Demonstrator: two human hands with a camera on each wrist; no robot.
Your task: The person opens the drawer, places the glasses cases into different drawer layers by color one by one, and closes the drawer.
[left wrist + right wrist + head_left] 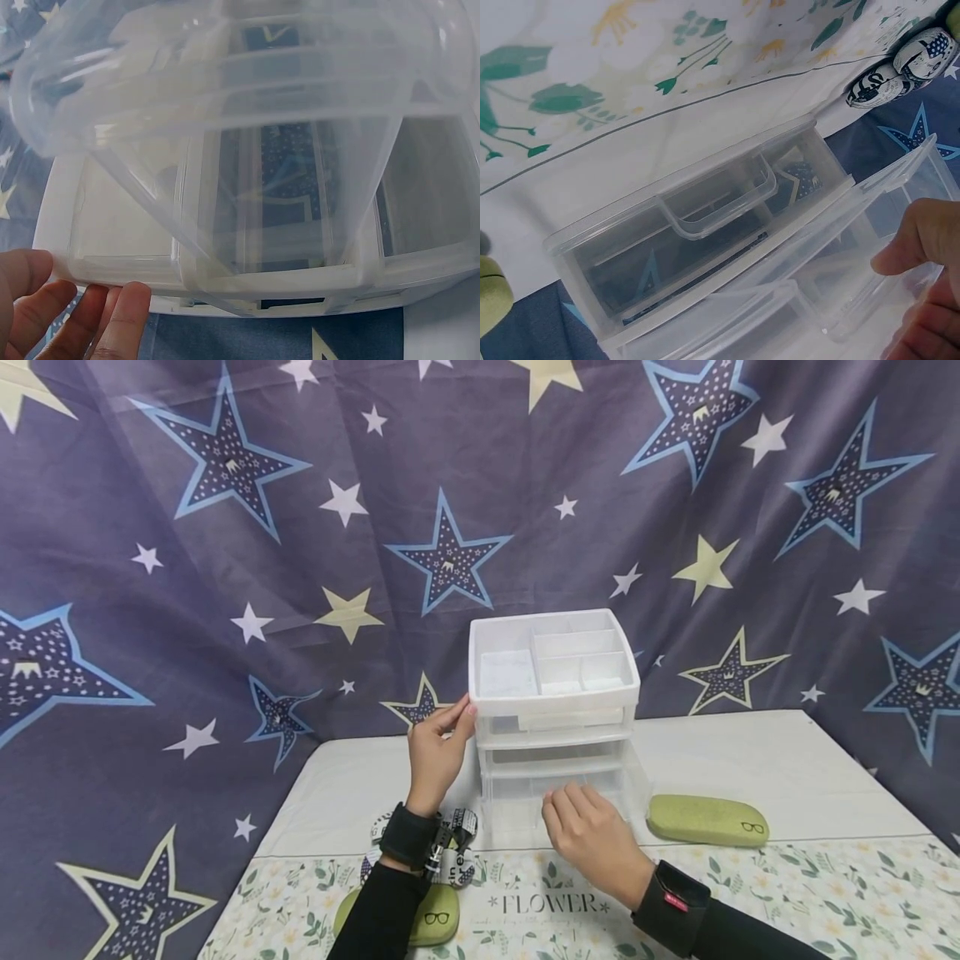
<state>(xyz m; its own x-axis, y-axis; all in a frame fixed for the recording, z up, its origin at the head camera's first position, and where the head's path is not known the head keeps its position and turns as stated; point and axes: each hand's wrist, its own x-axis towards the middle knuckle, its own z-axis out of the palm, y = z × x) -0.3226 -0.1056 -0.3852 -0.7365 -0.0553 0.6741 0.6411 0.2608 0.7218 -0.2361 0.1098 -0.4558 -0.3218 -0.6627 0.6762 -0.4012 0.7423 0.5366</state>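
Left hand (437,756) has its fingers loosely bent, tips against the left side of the white box (555,700), which stands mid-table toward the far side. Right hand (592,837) is curled up at the clear bottom drawer (513,806), near side; can't tell if it's actually gripping the edge. Green case (708,820) sits just right of it all.
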